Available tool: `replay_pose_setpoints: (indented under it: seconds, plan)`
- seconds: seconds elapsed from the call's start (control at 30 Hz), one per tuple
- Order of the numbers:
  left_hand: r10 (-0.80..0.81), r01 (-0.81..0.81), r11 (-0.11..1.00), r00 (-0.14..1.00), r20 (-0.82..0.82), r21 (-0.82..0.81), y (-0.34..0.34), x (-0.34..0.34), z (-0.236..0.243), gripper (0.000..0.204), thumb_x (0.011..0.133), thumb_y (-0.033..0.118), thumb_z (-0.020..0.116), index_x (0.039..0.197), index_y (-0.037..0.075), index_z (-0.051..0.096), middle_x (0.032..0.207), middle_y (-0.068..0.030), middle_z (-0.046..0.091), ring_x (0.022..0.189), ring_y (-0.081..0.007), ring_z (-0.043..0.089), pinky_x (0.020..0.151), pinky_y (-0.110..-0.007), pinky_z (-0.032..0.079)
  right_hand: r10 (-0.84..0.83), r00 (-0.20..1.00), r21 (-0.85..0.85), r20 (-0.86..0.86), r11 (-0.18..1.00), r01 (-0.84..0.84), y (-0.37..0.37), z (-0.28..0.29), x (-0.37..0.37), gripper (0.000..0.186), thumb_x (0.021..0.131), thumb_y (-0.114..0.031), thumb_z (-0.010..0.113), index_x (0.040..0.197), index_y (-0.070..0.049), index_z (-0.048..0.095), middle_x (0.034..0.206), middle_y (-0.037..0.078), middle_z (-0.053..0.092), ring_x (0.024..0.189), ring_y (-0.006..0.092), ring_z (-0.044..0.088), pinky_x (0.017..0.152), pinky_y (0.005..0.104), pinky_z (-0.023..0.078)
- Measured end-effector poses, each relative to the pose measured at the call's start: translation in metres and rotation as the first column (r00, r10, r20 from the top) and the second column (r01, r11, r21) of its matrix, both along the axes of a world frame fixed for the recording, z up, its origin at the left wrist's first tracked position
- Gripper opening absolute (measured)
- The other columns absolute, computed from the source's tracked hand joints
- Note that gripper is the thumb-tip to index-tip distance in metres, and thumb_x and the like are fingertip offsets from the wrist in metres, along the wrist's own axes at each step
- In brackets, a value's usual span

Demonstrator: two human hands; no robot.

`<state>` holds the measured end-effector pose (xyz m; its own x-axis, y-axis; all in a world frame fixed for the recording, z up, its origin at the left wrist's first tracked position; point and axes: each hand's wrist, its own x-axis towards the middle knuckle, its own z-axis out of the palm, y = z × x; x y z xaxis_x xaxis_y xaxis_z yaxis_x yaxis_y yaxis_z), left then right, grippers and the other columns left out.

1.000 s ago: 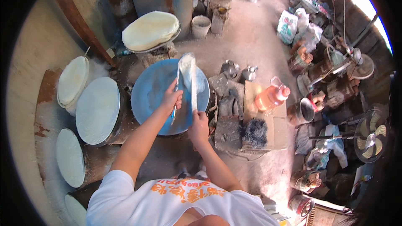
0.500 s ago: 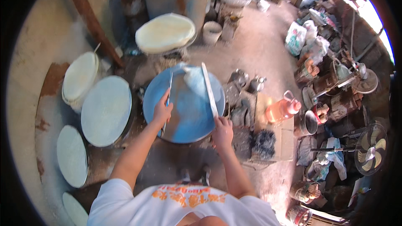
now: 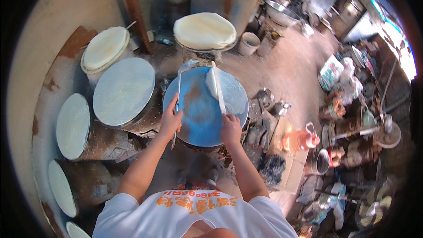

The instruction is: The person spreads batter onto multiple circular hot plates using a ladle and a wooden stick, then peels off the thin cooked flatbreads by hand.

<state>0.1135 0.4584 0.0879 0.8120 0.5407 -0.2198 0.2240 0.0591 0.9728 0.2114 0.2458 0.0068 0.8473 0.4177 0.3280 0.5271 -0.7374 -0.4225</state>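
A round blue-looking griddle (image 3: 198, 125) with brownish patches is in front of me. My left hand (image 3: 170, 120) is closed round the thin handle of a long spatula (image 3: 179, 79), whose flat blade reaches the far left rim. My right hand (image 3: 231, 129) grips one end of a long flat wooden scraper (image 3: 218, 89), laid across the griddle's right half. Against the scraper's left side is a pale, wet-looking mass (image 3: 211, 83), like batter or dough. A thin whitish film (image 3: 235, 94) covers the surface to the scraper's right.
Beyond the griddle is a round stack of pale flat sheets (image 3: 205, 31), another stack (image 3: 105, 49) at far left. Pale-topped round griddles (image 3: 124, 91) line the left. On the right are a pink jug (image 3: 300, 140), a dark fuzzy clump (image 3: 272, 170), metal pots (image 3: 281, 107) and a fan (image 3: 374, 207).
The whole view has shifted. On the griddle, the scraper's far end has moved left and the pale mass beside it looks narrower. Both hands keep their grips.
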Motion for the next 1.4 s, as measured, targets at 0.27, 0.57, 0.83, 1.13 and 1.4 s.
replay_pose_setpoints:
  seconds: [0.27,0.57,0.83,1.13,1.4]
  plan:
    - [0.214,-0.214,0.976,0.977,0.007,-0.032,-0.032,-0.027,0.005,0.062,0.087,0.002,0.046,0.145,0.020,0.034,0.060,0.0002,0.046,0.038,-0.0088,0.040,0.033,-0.026,0.034,0.372,0.928,0.134,-0.023,0.921,-0.366,0.016,0.011,0.024,0.030,0.074,-0.001,0.056,0.101,-0.007,0.068,0.103,0.009,0.063,0.094,0.0326,0.057,0.082,0.0395,0.049]
    - [0.224,-0.224,0.975,0.969,0.105,-0.005,-0.043,-0.022,0.018,0.064,0.086,0.001,0.046,0.147,0.016,0.030,0.057,-0.0002,0.046,0.039,-0.0073,0.040,0.035,-0.024,0.034,0.375,0.927,0.063,-0.028,0.926,-0.373,-0.020,0.005,0.099,0.032,0.071,-0.002,0.058,0.101,-0.008,0.069,0.105,0.008,0.065,0.092,0.0323,0.058,0.082,0.0397,0.049]
    - [0.312,-0.310,0.950,0.949,0.048,-0.045,-0.058,-0.041,0.023,0.064,0.086,-0.001,0.046,0.146,0.015,0.030,0.057,0.0006,0.045,0.037,-0.0073,0.039,0.034,-0.024,0.035,0.620,0.784,0.087,-0.040,0.784,-0.615,-0.002,0.005,0.054,0.034,0.073,-0.002,0.055,0.103,-0.010,0.068,0.105,0.008,0.064,0.092,0.0324,0.057,0.082,0.0391,0.049]
    - [0.367,-0.366,0.930,0.930,-0.034,0.014,-0.060,-0.050,0.030,0.062,0.089,0.000,0.048,0.147,0.015,0.030,0.059,0.0018,0.042,0.040,-0.0062,0.040,0.035,-0.024,0.036,0.684,0.709,0.176,-0.172,0.729,-0.661,-0.014,0.011,0.086,0.032,0.067,0.001,0.059,0.096,-0.009,0.070,0.104,0.009,0.065,0.092,0.0326,0.059,0.086,0.0389,0.047]
    - [0.328,-0.328,0.945,0.945,0.001,0.012,-0.056,-0.045,0.033,0.062,0.091,0.004,0.050,0.148,0.017,0.028,0.058,0.0027,0.042,0.039,-0.0061,0.040,0.035,-0.023,0.035,0.648,0.760,0.133,-0.061,0.759,-0.637,-0.005,0.031,0.151,0.028,0.072,-0.002,0.060,0.096,-0.010,0.071,0.104,0.008,0.066,0.093,0.0313,0.060,0.083,0.0389,0.050]
